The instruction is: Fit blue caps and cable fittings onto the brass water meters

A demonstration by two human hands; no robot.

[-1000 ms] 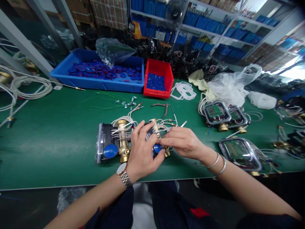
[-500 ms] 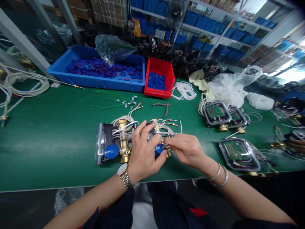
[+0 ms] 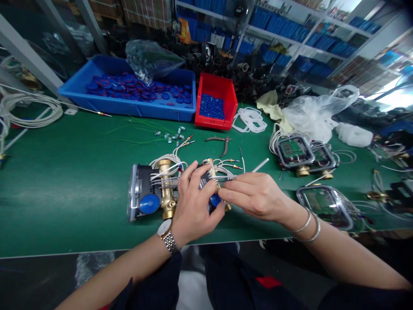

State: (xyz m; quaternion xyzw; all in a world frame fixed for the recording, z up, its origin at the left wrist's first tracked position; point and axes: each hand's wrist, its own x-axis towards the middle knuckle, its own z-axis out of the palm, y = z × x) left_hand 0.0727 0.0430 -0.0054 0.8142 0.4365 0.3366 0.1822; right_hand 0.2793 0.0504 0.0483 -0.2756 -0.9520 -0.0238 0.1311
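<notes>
My left hand rests curved over a brass-bodied meter, thumb and fingers holding it against the green table. The hand covers much of this meter, but part of its blue round cap shows. Closed in a pinch, my right hand is at the meter's right side. From behind its knuckles sticks out a slim silvery rod-like tool; its working end is hidden. Just left of my left hand lies another meter, with a brass pipe, a blue cap and bundled pale cables.
Pliers lie beyond the hands. Farther back stand a blue bin of blue discs and a red bin of small blue parts. White gaskets lie beside them. Clear-covered meters occupy the right side.
My right hand has rotated and shifted slightly at the meter, and the silvery tool's shaft now shows above it. My left hand keeps its hold.
</notes>
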